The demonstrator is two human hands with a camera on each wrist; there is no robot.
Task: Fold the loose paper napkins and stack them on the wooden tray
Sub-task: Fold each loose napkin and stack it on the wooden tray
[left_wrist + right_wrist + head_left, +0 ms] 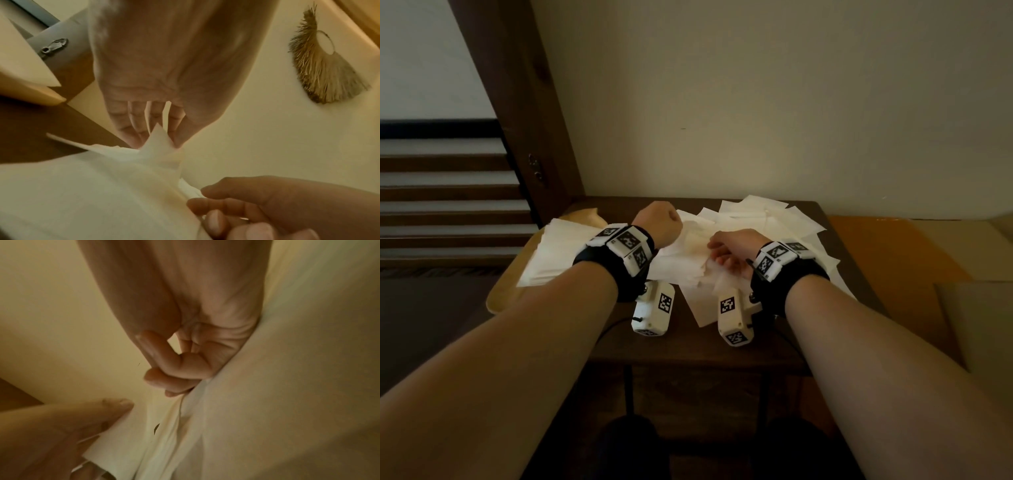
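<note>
While spread loose over the counter (pixel 722 356), thin white napkins (pixel 763 219), creased; one napkin (pixel 156 142) pinched by left hand (pixel 658 222) fingers (pixel 131 123), right hand (pixel 732 248) gripping its near edge; folded stack (pixel 551 250) on tray (pixel 500 294), left.

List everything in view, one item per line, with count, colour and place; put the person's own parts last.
loose napkins: many, white, scattered over the table's middle and right
stacked napkins: one pile, white, on the tray
wooden tray: one, light wood, table's left edge
table: one, dark brown, against the wall
wall hanging: one, straw-coloured, on the wall
wrist cameras: two, white with black markers, under the wrists
left hand: one, pinches a napkin corner
right hand: one, fingers curled on a napkin
</note>
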